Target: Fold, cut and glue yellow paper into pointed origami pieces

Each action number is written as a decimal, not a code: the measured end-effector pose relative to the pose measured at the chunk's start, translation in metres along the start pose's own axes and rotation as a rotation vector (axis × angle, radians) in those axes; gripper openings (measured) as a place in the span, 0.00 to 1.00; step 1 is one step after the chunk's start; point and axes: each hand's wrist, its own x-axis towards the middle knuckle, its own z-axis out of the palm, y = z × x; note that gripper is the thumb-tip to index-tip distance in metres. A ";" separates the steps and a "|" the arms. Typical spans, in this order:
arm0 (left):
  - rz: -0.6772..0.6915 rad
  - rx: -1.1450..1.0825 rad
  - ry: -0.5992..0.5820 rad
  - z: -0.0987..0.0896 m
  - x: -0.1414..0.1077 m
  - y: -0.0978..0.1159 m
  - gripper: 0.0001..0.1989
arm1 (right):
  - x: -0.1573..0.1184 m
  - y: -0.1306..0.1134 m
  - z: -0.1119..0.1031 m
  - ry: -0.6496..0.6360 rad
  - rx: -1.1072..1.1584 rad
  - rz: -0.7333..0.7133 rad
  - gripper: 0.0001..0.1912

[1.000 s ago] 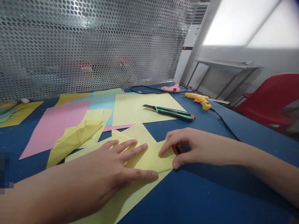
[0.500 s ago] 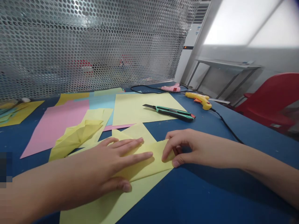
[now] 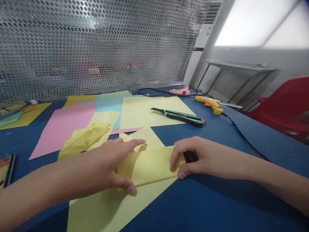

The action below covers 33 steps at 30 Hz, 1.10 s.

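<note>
A folded strip of yellow paper (image 3: pixel 152 166) lies in front of me over a larger pale yellow sheet (image 3: pixel 96 212). My left hand (image 3: pixel 118 164) is at its left end, index finger stretched out past the upper edge and thumb by the lower edge; its other fingers are mostly hidden. The right end is pinched by my right hand (image 3: pixel 190 158), thumb at the lower corner and fingers bent over the top. Just beyond my left hand rests a pleated yellow paper piece (image 3: pixel 85 138).
A box cutter (image 3: pixel 184 116), blade out, lies on a pale yellow sheet (image 3: pixel 137 112). Behind it are a yellow glue gun (image 3: pixel 210 103) and a pink glue gun (image 3: pixel 180 91) with black cords. Pink paper (image 3: pixel 65 125) lies left. A perforated metal screen (image 3: pixel 96 48) borders the table.
My left hand has lifted from lying flat across the strip and drawn back to its left end, baring the middle. My right hand keeps its pinch. The view has shifted slightly.
</note>
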 end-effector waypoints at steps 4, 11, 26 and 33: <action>-0.015 -0.043 0.023 0.002 0.001 -0.009 0.41 | 0.000 0.001 -0.002 -0.034 0.017 -0.012 0.09; -0.048 -0.044 0.043 0.007 -0.005 0.019 0.33 | 0.000 -0.001 0.002 -0.003 -0.008 -0.085 0.05; -0.265 0.069 -0.038 -0.011 -0.018 0.042 0.07 | -0.002 0.002 0.005 0.026 0.007 -0.261 0.12; -0.254 0.091 -0.012 -0.008 -0.017 0.039 0.06 | -0.002 0.002 0.006 -0.004 0.087 -0.224 0.16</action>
